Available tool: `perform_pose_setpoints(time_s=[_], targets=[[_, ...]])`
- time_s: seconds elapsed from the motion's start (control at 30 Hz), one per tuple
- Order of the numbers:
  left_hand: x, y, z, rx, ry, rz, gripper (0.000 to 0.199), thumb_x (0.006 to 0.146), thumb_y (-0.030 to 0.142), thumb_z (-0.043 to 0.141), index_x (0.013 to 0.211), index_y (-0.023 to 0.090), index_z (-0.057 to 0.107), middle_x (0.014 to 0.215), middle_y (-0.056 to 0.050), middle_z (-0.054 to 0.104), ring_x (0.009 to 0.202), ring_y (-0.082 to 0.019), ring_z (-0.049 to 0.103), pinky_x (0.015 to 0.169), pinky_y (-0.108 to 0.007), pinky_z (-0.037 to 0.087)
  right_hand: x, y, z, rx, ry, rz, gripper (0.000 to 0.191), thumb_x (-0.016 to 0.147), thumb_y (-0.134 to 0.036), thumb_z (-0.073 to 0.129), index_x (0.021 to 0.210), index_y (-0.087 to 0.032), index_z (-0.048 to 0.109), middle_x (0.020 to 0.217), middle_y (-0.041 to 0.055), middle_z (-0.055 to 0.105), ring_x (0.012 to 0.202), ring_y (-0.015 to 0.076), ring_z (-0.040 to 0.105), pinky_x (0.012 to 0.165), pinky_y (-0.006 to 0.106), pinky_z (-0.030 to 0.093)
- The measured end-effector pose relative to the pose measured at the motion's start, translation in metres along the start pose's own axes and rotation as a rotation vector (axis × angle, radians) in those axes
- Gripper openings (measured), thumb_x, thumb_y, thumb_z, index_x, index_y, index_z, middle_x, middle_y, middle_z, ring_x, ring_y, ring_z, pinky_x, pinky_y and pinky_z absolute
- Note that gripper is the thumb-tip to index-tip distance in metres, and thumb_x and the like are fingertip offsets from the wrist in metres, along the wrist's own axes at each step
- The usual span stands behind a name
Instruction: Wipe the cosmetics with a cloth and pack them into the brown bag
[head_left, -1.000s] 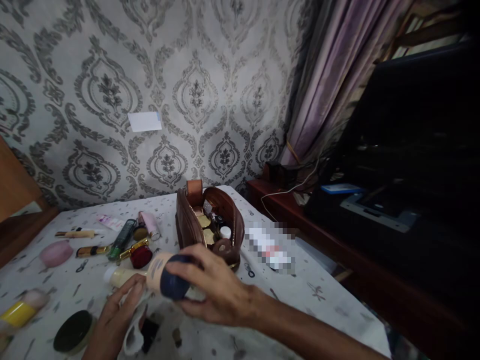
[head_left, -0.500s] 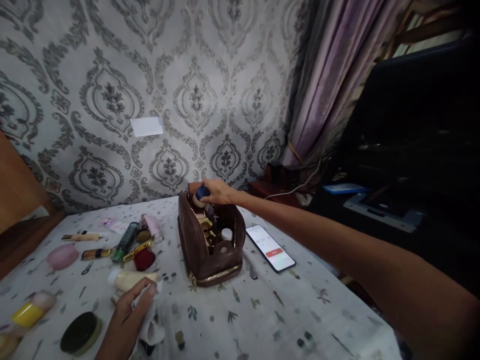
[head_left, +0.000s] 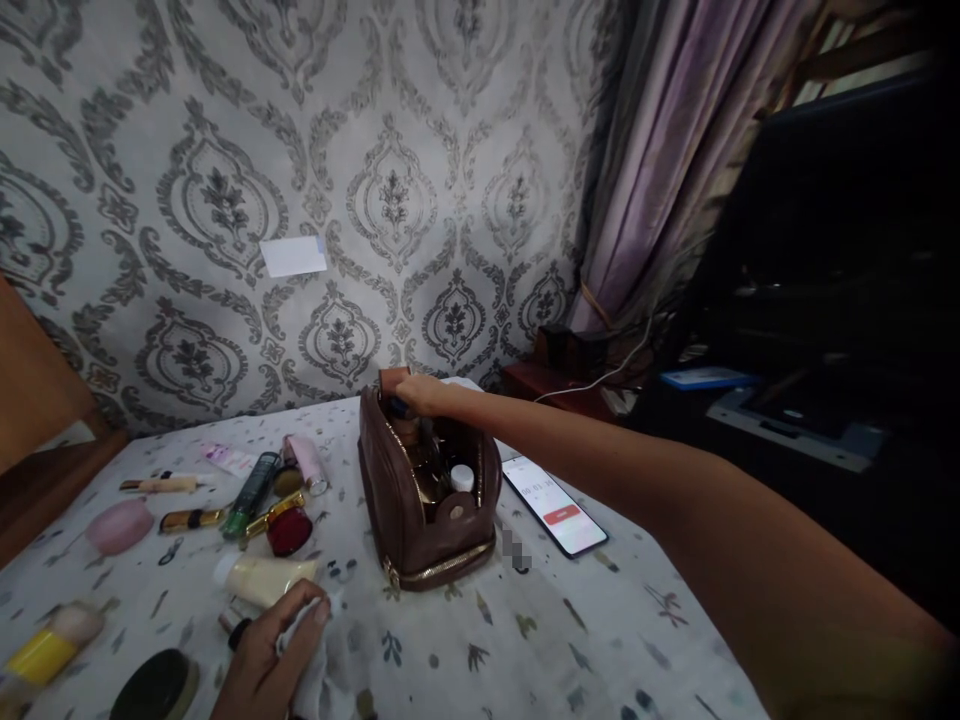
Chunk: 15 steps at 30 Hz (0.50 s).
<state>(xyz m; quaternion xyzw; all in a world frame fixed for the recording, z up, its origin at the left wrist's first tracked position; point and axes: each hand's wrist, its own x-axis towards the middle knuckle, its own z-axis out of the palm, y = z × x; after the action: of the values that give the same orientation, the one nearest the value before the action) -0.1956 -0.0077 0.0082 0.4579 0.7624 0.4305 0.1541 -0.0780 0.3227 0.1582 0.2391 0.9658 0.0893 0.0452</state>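
Note:
A brown zippered bag (head_left: 386, 500) stands open on the patterned cloth, with a white-capped container (head_left: 461, 478) and gold-toned items inside. My right hand (head_left: 421, 394) reaches into its far end, fingers closed on a dark blue-topped container (head_left: 399, 407), mostly hidden by the hand and bag. At the lower left, my left hand (head_left: 279, 650) is closed on a crumpled white cloth (head_left: 311, 655). Just beyond it lies a cream tube (head_left: 262, 578). A dark round lid (head_left: 156, 688) sits left of that hand.
Cosmetics lie on the left: a green bottle (head_left: 251, 493), a red round container (head_left: 290, 530), a pink case (head_left: 120, 526) and a yellow-banded bottle (head_left: 46, 652). A lit phone (head_left: 556, 507) lies right of the bag, under my right forearm. The patterned wall (head_left: 390, 200) rises behind.
My right hand has lowered the blue-topped container deeper into the bag's far end. My left hand has shifted slightly right, still with the white cloth. The view has moved a little.

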Motion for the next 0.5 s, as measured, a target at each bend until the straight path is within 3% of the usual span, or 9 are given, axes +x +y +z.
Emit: perform_pose_setpoints(time_s=[0.23,0.4,0.5], targets=[[0.001,-0.004,-0.001,0.001,0.000,0.045,0.043,0.078,0.065,0.060,0.091,0.026,0.074,0.097,-0.006,0.076,0.106,-0.031,0.066,0.086,-0.032,0.055,-0.011,-0.012,0.002,-0.067,-0.011,0.053,0.026,0.093,-0.027,0.066,0.113,-0.012,0.064,0.120,0.0111,0.065,0.108,0.0235,0.064,0.093,0.043,0.053],[-0.004,0.020,0.001,-0.057,-0.010,0.007,0.044,0.083,0.064,0.055,0.087,0.023,0.070,0.092,-0.005,0.073,0.096,-0.027,0.066,0.082,-0.029,0.053,-0.020,-0.014,-0.008,-0.036,0.000,0.041,0.022,0.093,-0.026,0.066,0.110,-0.012,0.065,0.115,0.0089,0.067,0.102,0.0212,0.065,0.089,0.041,0.055],[-0.005,0.031,0.002,-0.097,-0.063,0.028,0.046,0.086,0.064,0.049,0.080,0.022,0.065,0.078,-0.002,0.066,0.082,-0.023,0.063,0.074,-0.027,0.051,-0.027,-0.009,-0.022,0.012,0.047,0.031,0.010,0.087,-0.015,0.070,0.096,-0.011,0.070,0.099,0.0090,0.072,0.092,0.0191,0.067,0.080,0.029,0.052]])
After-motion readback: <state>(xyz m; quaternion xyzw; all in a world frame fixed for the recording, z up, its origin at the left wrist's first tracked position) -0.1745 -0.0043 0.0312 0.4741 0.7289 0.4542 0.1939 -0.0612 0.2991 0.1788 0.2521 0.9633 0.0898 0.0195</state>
